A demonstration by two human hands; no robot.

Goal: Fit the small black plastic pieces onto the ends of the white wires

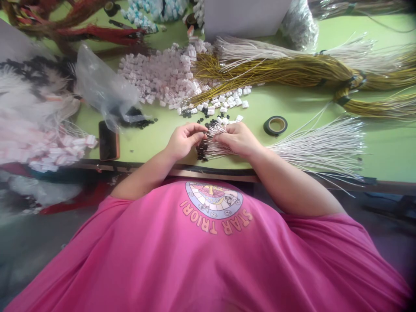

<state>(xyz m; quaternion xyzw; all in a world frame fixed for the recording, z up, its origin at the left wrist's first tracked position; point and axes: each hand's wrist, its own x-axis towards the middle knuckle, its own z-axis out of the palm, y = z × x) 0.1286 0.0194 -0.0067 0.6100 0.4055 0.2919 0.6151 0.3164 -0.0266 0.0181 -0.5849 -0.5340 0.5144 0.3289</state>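
A bundle of thin white wires [302, 145] lies fanned across the table's front right, its left ends under and around my right hand [238, 138]. That hand is closed, thumb and fingers pinching wires near their tips. My left hand [186, 139] is just left of the wire ends, thumb and forefinger pressed together on a tiny dark piece [205, 133], which looks like one of the small black parts. A heap of small black parts [202, 151] lies between and below the hands. Beyond the fingers are several white plastic connectors [224, 109].
A large pile of white connectors [162, 76] spreads behind, beside a clear plastic bag [104, 86]. Tied yellow wires [292, 71] lie at the back right. A roll of black tape [275, 125] sits right of my hands. A phone [108, 142] rests near the front edge.
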